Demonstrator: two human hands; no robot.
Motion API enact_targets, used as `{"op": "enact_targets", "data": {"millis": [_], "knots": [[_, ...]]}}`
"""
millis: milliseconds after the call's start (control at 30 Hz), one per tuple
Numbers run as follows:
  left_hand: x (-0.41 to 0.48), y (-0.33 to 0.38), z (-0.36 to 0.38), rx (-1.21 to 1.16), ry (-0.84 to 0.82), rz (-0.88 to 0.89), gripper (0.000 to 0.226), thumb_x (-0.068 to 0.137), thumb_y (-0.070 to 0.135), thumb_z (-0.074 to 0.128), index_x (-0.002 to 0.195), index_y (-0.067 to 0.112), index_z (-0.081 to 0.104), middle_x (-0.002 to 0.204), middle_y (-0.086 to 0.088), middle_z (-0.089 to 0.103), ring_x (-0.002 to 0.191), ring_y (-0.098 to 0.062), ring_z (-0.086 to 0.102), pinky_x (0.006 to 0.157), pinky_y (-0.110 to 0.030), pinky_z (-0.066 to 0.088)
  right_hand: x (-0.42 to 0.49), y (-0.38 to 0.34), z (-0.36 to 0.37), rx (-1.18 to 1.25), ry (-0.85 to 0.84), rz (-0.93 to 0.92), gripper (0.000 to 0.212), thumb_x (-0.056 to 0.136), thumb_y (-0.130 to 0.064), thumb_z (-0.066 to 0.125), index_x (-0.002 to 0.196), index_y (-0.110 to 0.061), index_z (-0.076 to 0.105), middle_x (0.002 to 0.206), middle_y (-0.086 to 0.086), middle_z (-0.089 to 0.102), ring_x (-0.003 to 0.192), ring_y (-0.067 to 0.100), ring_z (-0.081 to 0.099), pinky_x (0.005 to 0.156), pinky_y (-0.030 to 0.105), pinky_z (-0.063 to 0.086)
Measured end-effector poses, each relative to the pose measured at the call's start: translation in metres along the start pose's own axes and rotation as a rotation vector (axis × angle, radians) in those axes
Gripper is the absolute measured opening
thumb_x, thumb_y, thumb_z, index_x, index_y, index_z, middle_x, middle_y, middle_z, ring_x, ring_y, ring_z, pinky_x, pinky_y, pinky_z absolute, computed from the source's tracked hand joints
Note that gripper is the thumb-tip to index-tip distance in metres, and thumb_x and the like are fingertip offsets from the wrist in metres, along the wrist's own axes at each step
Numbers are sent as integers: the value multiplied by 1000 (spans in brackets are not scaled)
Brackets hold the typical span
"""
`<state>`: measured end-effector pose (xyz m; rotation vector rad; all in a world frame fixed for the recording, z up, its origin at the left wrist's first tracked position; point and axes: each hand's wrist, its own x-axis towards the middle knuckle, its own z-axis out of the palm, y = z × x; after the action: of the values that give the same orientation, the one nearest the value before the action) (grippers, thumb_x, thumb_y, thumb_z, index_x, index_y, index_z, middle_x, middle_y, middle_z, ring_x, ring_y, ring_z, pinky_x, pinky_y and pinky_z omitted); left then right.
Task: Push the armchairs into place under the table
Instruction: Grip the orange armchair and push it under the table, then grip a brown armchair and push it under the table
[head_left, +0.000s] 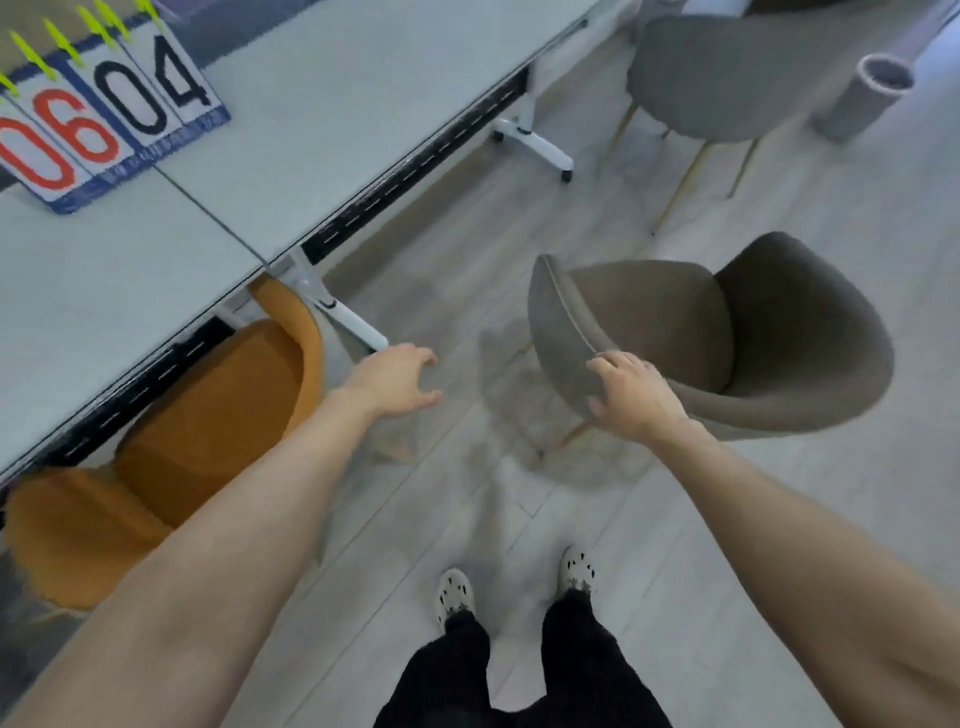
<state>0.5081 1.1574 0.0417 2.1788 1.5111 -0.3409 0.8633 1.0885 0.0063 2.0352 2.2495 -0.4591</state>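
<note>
Floor lies bare in a wide strip between the long table edge and the brown armchair, which stands well clear of the table, turned so its seat opens away to the right and its curved back faces the person. The right hand rests on the near rim of that back, fingers curled over the top edge and thumb on the outer face, gripping it. The left hand hangs over open floor between the two nearer chairs, its fingers loosely spread and touching nothing.

The orange armchair on the left sits pushed in, its seat front tucked beneath the table edge and its back sticking out toward the person; the left forearm crosses in front of it and hides its lower right side. A grey armchair stands farther off at the upper right, apart from the table, its top cut by the frame. White table legs on castors reach out into the strip of floor. A flip scoreboard reading 06 and 04 stands on the table, cut off at the left. A grey bin stands on the floor at the far right. The whole view is smeared, so chair legs are faint.
</note>
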Motion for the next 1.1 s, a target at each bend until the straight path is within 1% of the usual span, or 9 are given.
{"op": "enact_targets", "data": {"millis": [133,267,333,400,500,633,733,900,1100], "knots": [[63,99,11,78,-50,132,70,88,62,77,145,26,59,140,-4,62,132,-29,61,105,-42,52,-36,107,-12,20,17,142,64,90,-51,73,141,-14,63,145,8,62,141,31,54,114,52,43],[113,201,33,134,-5,266,89,78,67,83,151,25,53,143,-5,60,135,-29,56,109,-46,50,-67,214,-10,15,-77,177,118,67,-100,58,154,-20,54,158,0,54,154,22,40,127,56,29],[138,245,47,183,25,296,103,70,72,86,154,26,50,147,-3,59,140,-28,53,114,-46,46,-78,269,-3,-10,-134,144,131,56,-107,57,156,-22,52,159,-3,52,158,21,35,130,60,20],[161,283,66,243,-18,318,115,60,76,89,157,29,48,151,1,57,145,-24,49,119,-46,40,-85,317,4,-54,-171,73,128,54,-101,65,154,-23,52,157,-3,54,158,23,35,132,60,12],[177,332,101,287,-203,316,118,53,78,88,156,35,46,149,7,58,145,-19,49,124,-47,32,-81,363,15,-72,-162,-47,106,62,-75,86,149,-22,58,149,2,60,152,28,42,135,55,9],[171,353,135,281,-122,265,85,62,73,75,140,44,57,131,12,72,123,-17,67,111,-42,41,-66,382,30,-33,-112,-159,84,67,-69,85,137,-25,65,126,1,65,130,31,55,128,56,21],[167,352,137,258,-105,225,76,68,70,70,140,47,59,131,14,73,123,-16,67,112,-42,40,-65,386,40,-9,-52,-206,73,74,-65,82,133,-25,67,120,0,65,124,30,57,125,55,25],[165,357,139,248,-88,185,71,71,68,69,137,46,61,130,15,74,124,-15,67,113,-41,38,-57,393,45,-5,-25,-237,70,72,-59,87,130,-25,67,118,-2,65,121,30,57,123,53,26],[157,357,150,199,-25,103,67,73,66,70,136,44,63,127,12,76,122,-16,68,114,-41,38,-33,397,37,-64,-101,-279,81,68,-72,86,134,-29,65,124,-4,65,124,29,56,123,52,22]]}}
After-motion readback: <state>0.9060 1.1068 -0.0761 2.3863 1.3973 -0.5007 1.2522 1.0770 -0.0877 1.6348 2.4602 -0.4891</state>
